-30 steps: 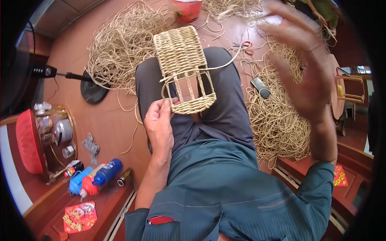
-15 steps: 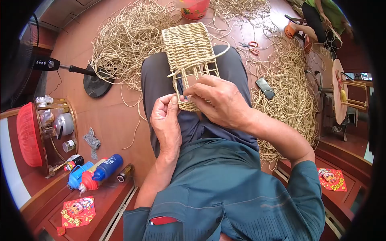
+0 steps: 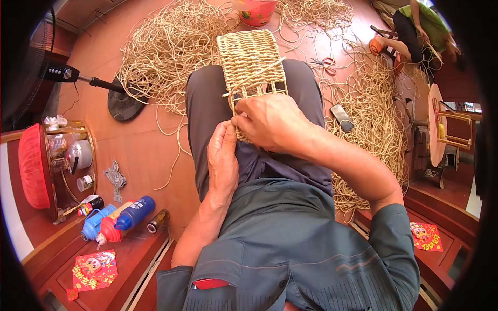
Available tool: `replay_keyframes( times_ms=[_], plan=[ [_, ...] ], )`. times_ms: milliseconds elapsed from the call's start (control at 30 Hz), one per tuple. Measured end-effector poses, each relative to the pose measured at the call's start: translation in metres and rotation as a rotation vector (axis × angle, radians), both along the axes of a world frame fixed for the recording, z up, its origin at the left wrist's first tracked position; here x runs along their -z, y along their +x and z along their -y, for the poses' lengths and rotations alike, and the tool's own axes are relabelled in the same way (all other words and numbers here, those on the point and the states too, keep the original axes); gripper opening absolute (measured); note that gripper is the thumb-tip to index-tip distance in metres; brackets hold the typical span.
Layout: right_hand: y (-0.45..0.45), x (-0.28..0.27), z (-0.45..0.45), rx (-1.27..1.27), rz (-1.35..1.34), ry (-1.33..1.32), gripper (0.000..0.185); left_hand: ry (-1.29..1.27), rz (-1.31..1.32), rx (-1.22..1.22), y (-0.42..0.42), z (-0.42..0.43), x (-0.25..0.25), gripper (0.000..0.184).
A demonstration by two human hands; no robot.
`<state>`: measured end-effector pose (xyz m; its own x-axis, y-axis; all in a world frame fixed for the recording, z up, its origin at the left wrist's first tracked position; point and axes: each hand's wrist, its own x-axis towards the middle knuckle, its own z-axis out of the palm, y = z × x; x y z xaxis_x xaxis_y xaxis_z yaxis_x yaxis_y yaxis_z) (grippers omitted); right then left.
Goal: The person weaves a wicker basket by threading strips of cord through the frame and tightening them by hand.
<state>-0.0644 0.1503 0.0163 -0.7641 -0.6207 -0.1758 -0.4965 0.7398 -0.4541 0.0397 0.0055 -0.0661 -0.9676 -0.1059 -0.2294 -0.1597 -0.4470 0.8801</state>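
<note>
Work position: woven piece (image 3: pixel 249 54) lies across the person's thighs (image 3: pixel 207 103), its densely woven end out by the knees and its open-barred end toward the body. The lap probably serves as the support, leaving both hands free for the near end.

Left hand (image 3: pixel 223 158): thumb and fingers close together at the lower left corner of the piece, apparently pinching its edge, likely to steady it. Right hand (image 3: pixel 272 122): arches over the open bars from the right, fingers curled and tips drawn in beside the left thumb. Whether they pinch cord or frame cannot be told; the hand covers the contact and most of the near end.

Materials: the weave is pale straw-coloured twisted cord, in tight ridged rows; overall shape boxy, roughly rectangular. 1 loose strand (image 3: pixel 272 69) lies slantwise over the rows. Bars look cord-wrapped where visible.

Surroundings: tangled cord heaps, 1 at left (image 3: pixel 161 49) and 1 at right (image 3: pixel 371 124), spread on smooth reddish floor (image 3: pixel 155 140), presumably stock kept within reach. Red-handled scissors (image 3: pixel 328 62) lie beyond the right knee; a dark, glossy phone (image 3: pixel 342 118) rests against the right heap. Red bucket (image 3: pixel 258 14) stands past the piece.
</note>
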Motion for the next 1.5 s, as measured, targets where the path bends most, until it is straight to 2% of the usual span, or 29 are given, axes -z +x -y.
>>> replay_keyframes(
  times_ms=[167,267,367,467,567,633,733,833,867,1000,1100,1167,1233,1300,1400,1500],
  plan=[
    [-0.004,-0.008,-0.008,0.062,0.222,-0.132,0.024,-0.106,0.022,0.012,0.001,0.001,-0.006,0.032],
    [0.011,0.016,-0.010,0.104,-0.065,-0.258,0.023,-0.187,0.020,0.000,0.000,0.000,-0.004,0.032],
    [0.019,-0.002,-0.008,0.294,0.284,-0.401,0.025,-0.258,0.005,-0.006,0.000,0.001,-0.003,0.033],
    [0.030,-0.002,-0.012,0.279,0.372,-0.480,0.027,-0.279,-0.004,-0.007,-0.001,0.004,0.003,0.035],
    [0.020,0.007,-0.028,0.290,1.046,-0.694,0.028,-0.277,0.009,0.029,-0.002,0.009,0.005,0.036],
    [0.015,-0.005,-0.047,0.293,0.988,-0.666,0.030,-0.303,0.005,0.045,-0.004,0.011,0.001,0.035],
    [0.011,-0.007,-0.078,0.349,0.927,-0.622,0.038,-0.548,-0.052,-0.084,-0.004,0.010,-0.007,0.023],
    [0.006,-0.006,-0.107,0.401,0.878,-0.535,0.038,-0.903,-0.311,-0.223,-0.009,0.007,-0.028,0.010],
    [0.005,-0.012,-0.114,0.404,0.846,-0.532,0.039,-1.121,-0.436,-0.153,-0.012,0.013,-0.037,0.016],
    [-0.005,-0.010,-0.153,0.493,0.820,-0.545,0.038,-1.345,-0.611,0.033,-0.024,0.015,-0.048,0.017],
    [-0.020,-0.016,-0.175,0.574,0.659,-0.558,0.037,-1.319,-0.581,0.141,-0.031,0.018,-0.054,0.013],
    [-0.033,-0.022,-0.190,0.647,0.597,-0.675,0.038,-1.278,-0.525,0.141,-0.034,0.015,-0.055,0.010],
    [-0.049,-0.026,-0.195,0.598,0.727,-1.073,0.031,-1.256,-0.488,0.111,-0.037,0.010,-0.054,0.009],
    [-0.048,-0.034,-0.188,0.597,0.599,-1.133,0.034,-1.255,-0.465,0.050,-0.038,0.003,-0.050,0.009],
    [-0.032,-0.044,-0.161,0.527,0.371,-0.993,0.043,-1.332,-0.423,-0.007,-0.037,-0.006,-0.043,0.006],
    [-0.004,-0.036,-0.132,0.426,0.367,-0.803,0.043,-1.373,-0.449,-0.024,-0.036,-0.008,-0.042,0.006]
  ],
)
